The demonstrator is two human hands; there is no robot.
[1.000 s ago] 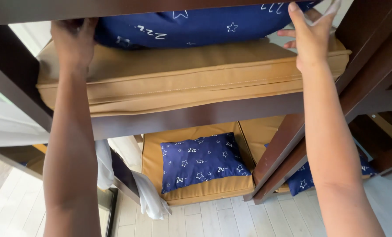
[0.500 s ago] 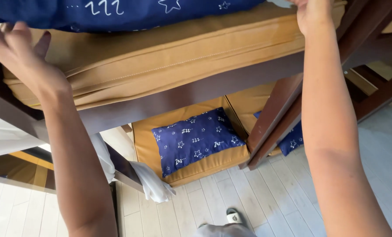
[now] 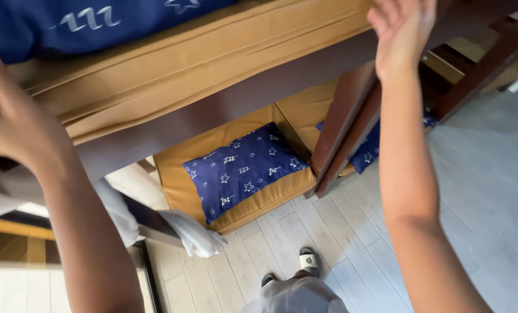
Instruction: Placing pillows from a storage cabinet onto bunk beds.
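Seen from the head camera, both arms reach up toward the upper bunk. The left hand (image 3: pixel 9 122), at about 9 o'clock, is blurred; it seems to hang open in front of the tan mattress (image 3: pixel 201 64), and whether it touches the mattress cannot be told. The right hand (image 3: pixel 401 32), at about 1 o'clock, is open with fingers spread loosely, gripping nothing, just in front of the dark wooden bed rail (image 3: pixel 241 95) where the rail meets the slanted wooden post (image 3: pixel 346 133).

The mattress lies along the upper bunk from 9 to 12 o'clock, resting on the rail. On top of it, at 11 o'clock, sits a blue blanket (image 3: pixel 67 23) with white star and squiggle marks.

Below, near the centre, a blue pillow (image 3: pixel 244 168) with the same white marks lies on a lower tan mattress (image 3: pixel 180 174). A second blue pillow (image 3: pixel 369 148) shows partly behind the post at 3 o'clock. White cloth (image 3: pixel 192 232) hangs down at 7 o'clock. On the pale plank floor (image 3: pixel 473 185) at 6 o'clock, a slipper (image 3: pixel 308 261) shows on the person's foot.
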